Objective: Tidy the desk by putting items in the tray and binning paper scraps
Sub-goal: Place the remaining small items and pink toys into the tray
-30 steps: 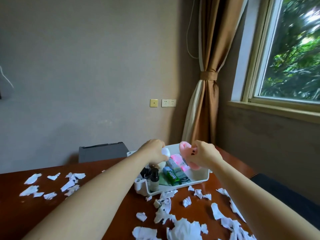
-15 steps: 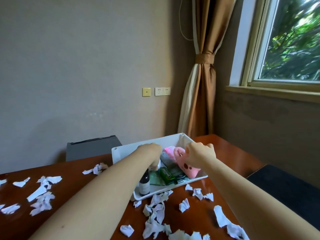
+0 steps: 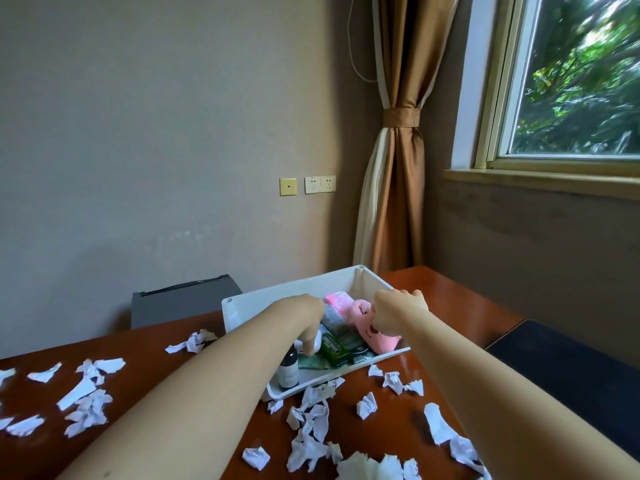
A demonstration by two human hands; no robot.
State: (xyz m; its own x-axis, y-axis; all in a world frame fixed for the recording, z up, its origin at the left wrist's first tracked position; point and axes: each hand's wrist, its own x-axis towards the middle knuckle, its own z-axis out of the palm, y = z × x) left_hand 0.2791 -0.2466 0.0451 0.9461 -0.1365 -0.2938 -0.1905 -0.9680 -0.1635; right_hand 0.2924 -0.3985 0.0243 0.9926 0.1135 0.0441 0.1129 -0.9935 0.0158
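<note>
A white tray (image 3: 291, 294) sits on the brown desk (image 3: 446, 296). Inside it lie a pink plush toy (image 3: 375, 336), a pink packet (image 3: 341, 301), a green gum pack (image 3: 334, 351) and a dark dropper bottle (image 3: 289, 370). My left hand (image 3: 306, 315) reaches down into the tray, fingers closed on a small white object (image 3: 310, 344). My right hand (image 3: 398, 308) is inside the tray too, gripping the top of the pink plush toy, which rests against the tray's right side. White paper scraps (image 3: 313, 429) are strewn over the desk in front and to the left.
A grey box-like bin (image 3: 183, 299) stands behind the desk at the left. More scraps (image 3: 86, 393) cover the left desk area. A dark seat (image 3: 568, 372) is at the right. A curtain (image 3: 398, 168) and a window (image 3: 571, 81) fill the far right corner.
Both hands have lowered from above the tray down into it, carrying the white object and the pink plush toy. The view has tilted so the tray sits closer to the frame centre.
</note>
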